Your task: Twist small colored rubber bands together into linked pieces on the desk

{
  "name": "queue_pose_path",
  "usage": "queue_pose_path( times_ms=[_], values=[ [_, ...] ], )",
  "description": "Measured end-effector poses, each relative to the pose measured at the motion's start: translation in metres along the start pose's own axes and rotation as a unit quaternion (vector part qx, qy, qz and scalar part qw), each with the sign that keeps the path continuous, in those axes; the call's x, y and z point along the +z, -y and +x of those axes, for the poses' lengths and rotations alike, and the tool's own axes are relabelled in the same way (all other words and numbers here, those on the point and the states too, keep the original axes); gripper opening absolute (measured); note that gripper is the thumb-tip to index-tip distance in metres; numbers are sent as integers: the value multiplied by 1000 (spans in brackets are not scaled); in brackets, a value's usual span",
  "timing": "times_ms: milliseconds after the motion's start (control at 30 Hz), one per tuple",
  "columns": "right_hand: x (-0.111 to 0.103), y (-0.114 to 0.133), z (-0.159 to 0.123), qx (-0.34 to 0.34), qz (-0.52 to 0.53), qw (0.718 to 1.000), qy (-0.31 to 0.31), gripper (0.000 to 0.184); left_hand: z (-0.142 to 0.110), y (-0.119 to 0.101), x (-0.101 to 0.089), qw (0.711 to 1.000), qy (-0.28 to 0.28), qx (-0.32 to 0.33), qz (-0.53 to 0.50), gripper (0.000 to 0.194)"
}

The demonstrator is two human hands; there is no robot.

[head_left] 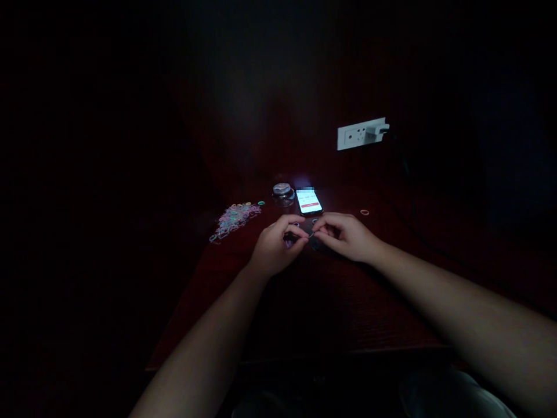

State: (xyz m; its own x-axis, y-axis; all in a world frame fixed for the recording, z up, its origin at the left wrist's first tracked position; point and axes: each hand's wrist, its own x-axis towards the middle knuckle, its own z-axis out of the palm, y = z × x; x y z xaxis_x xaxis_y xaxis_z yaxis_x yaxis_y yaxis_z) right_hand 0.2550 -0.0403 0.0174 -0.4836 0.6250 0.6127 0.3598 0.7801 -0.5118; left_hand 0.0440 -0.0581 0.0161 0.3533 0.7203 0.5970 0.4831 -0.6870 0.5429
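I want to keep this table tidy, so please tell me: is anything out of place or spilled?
One small orange band lies alone right of the phone, apart from the loose pile of bands at left. Nothing looks damaged, though darkness hides much.

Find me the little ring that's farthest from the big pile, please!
It's the orange-pink ring, lying by itself to the right of the right hand; the other rings I can see are in or beside the pile, or around the hands.
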Motion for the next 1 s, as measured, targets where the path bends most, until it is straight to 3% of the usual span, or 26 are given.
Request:
queue_pose_path(
  times_ms=[700,1000],
  values=[
    [2,-2,0,-1,-2,1000,17,11,-1,2,-2,1000,17,1,-22,34],
    [2,-8,0,22,14,999,21,12,0,8,-7,1000,-4,4,15,27]
  ],
)
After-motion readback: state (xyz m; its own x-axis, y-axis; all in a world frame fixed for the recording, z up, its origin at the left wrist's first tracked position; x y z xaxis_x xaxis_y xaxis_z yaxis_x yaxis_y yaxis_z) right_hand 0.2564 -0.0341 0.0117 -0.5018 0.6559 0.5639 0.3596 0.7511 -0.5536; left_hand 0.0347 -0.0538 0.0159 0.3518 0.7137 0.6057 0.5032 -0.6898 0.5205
